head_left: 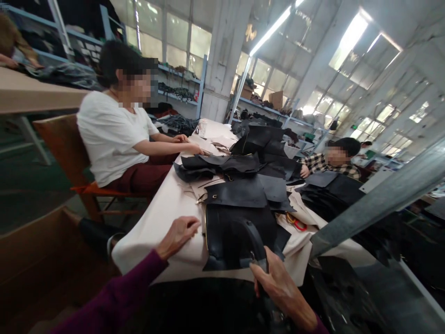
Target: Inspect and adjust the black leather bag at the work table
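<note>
A black leather piece with a curved handle lies at the near end of the cloth-covered table. My right hand is closed round the lower end of that handle, near a small metal fitting. Just left of the black piece, my left hand hovers by its zipper edge, with fingers curled together; what they hold, if anything, is too small to make out. Another flat black panel with a small metal ring overlaps the far part of the piece.
More black pieces are piled farther up the table. A person in white sits at the left, both hands on the table. Another person in a checked shirt is at the right. A metal post slants across the right side.
</note>
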A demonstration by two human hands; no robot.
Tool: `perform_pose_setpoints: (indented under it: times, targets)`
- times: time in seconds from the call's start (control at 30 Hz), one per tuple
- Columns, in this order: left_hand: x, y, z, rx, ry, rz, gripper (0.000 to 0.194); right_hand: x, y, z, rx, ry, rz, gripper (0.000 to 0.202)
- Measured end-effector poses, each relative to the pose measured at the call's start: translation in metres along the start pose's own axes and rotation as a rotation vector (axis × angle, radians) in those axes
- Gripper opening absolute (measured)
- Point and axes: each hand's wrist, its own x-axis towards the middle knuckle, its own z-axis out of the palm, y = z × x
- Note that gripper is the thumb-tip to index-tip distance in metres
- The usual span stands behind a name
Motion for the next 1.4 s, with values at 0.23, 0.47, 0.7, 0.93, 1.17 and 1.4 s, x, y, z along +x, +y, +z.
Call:
perform_pose_setpoints:
  times: [0.23,0.47,0.7,0.93,1.17,1.4]
  targets:
    - [0.092,-0.030,-0.015,0.490,0.150,0.443,0.043,-0.004,0.008,0.000,0.042,-0.017,0.015,0.010]
    - [0.090,0.023,-0.044,0.221,-0.005,0.516,0.021,-0.012,-0.011,-0.004,0.064,-0.001,0.043,0.014]
    - [0.029,0.075,-0.054,-0.274,-0.064,0.196,0.024,-0.026,-0.038,0.007,0.077,-0.025,-0.057,0.013]
    - [-0.019,0.071,-0.029,-0.552,-0.029,0.093,0.025,-0.040,-0.056,0.021,0.091,-0.078,-0.118,0.012]
    - [-0.046,0.075,-0.012,-0.663,-0.027,0.096,0.020,-0.045,-0.072,0.018,0.103,0.004,-0.202,0.013]
    - [-0.059,0.073,-0.016,-0.731,0.024,0.046,0.018,-0.063,-0.068,0.028,0.085,-0.036,-0.193,0.010]
